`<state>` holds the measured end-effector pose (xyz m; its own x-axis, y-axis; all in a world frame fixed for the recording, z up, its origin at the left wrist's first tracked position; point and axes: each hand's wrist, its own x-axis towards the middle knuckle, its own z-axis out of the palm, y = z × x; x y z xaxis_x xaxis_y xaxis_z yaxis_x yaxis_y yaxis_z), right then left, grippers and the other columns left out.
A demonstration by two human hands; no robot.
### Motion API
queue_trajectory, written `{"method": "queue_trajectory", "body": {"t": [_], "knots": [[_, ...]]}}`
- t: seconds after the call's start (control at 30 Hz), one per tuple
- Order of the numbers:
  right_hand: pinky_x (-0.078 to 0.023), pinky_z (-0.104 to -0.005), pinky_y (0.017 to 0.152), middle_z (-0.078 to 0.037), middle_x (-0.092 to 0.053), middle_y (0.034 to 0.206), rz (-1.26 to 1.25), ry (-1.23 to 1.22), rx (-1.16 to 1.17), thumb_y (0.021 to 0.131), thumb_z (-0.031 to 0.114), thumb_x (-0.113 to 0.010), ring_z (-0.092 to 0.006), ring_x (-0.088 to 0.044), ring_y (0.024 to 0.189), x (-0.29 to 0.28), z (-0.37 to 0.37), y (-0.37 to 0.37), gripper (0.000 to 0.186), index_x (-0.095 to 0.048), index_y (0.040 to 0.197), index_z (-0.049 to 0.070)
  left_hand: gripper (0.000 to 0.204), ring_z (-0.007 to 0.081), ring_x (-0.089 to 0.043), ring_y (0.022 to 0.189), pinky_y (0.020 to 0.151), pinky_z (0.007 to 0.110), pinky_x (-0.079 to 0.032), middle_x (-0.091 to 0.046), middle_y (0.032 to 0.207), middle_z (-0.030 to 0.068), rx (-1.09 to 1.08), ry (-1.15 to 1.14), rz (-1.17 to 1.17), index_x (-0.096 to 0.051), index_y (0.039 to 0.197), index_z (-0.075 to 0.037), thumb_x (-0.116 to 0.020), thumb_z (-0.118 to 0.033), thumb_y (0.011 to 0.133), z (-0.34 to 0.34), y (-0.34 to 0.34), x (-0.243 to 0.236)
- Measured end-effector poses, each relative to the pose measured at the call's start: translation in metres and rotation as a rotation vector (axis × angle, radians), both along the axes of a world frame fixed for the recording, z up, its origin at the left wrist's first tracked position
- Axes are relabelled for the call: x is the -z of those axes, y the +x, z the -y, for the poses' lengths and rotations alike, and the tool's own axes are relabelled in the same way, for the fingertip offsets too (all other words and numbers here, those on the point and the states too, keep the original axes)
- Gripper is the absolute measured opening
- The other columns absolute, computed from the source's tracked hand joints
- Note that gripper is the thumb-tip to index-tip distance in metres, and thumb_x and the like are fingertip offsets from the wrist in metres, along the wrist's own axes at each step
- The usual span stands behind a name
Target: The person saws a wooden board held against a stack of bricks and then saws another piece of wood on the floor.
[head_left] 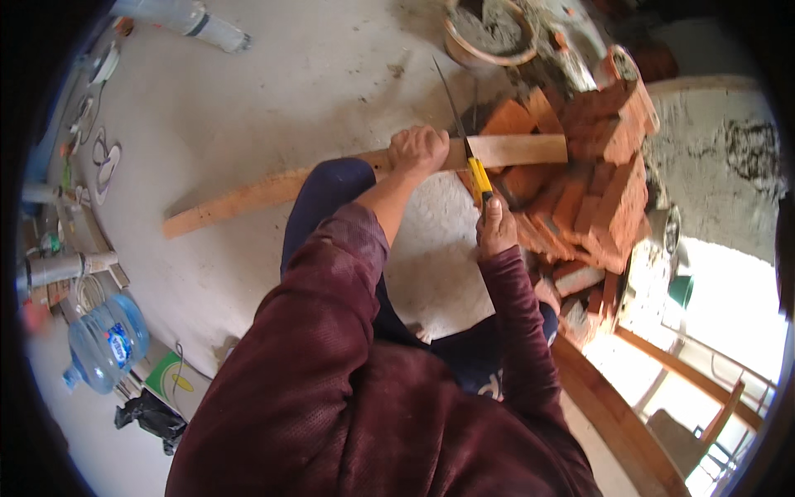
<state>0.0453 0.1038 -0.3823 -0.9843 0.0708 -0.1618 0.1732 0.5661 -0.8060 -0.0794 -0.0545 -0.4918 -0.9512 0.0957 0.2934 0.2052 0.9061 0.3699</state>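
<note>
A long wooden board (pixel 248 199) runs from the left floor, beside my bent knee, to a heap of red bricks on the right. My left hand (pixel 418 151) is closed over the board, gripping it just left of the saw. In my right hand (pixel 497 228) is a handsaw (pixel 479 178) with a yellow and black handle. Its thin dark blade crosses the board right beside my left hand and points away from me. The board's paler end (pixel 522 150) lies right of the blade, close to the bricks. Whether the teeth have cut in cannot be made out.
The brick pile (pixel 580 199) is close to my right hand. A mortar bucket (pixel 493 33) stands beyond it. At far left are a large blue water bottle (pixel 108 344), sandals (pixel 106 164) and pipes. A wooden plank (pixel 613 414) leans at lower right.
</note>
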Motion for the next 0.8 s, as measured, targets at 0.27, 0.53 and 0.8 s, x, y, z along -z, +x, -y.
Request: {"method": "queue_trajectory", "body": {"t": [0.27, 0.53, 0.8], "knots": [[-0.035, -0.0276, 0.051, -0.002, -0.05, 0.064, 0.375, 0.037, 0.14, 0.098, 0.053, -0.025, -0.0102, -0.048, 0.055, -0.172, 0.0, 0.202, 0.064, -0.059, 0.096, -0.001, 0.036, 0.034, -0.067, 0.078, 0.073, 0.048, -0.052, -0.069, 0.079, 0.0159, 0.004, 0.078, 0.336, -0.065, 0.073, -0.005, -0.042, -0.028, 0.089, 0.029, 0.012, -0.029], [-0.039, -0.0333, 0.054, -0.001, -0.045, 0.062, 0.078, -0.172, 0.011, 0.104, 0.037, -0.035, -0.0138, -0.047, 0.057, -0.002, -0.014, 0.018, 0.043, -0.055, 0.095, 0.001, 0.029, 0.0328, -0.066, 0.075, 0.066, 0.049, -0.053, -0.066, 0.076, 0.0143, 0.074, 0.078, 0.152, -0.063, 0.072, -0.006, -0.048, -0.025, 0.088, 0.004, -0.011, -0.015], [-0.037, -0.0252, 0.052, -0.004, -0.05, 0.065, 0.344, -0.073, 0.139, 0.099, 0.051, -0.032, -0.0096, -0.05, 0.058, -0.147, -0.006, 0.195, 0.058, -0.058, 0.094, -0.001, 0.025, 0.0295, -0.066, 0.087, 0.073, 0.045, -0.052, -0.068, 0.085, 0.0122, -0.021, 0.056, 0.416, -0.064, 0.077, -0.007, -0.047, -0.022, 0.088, 0.024, 0.005, -0.03]]}}
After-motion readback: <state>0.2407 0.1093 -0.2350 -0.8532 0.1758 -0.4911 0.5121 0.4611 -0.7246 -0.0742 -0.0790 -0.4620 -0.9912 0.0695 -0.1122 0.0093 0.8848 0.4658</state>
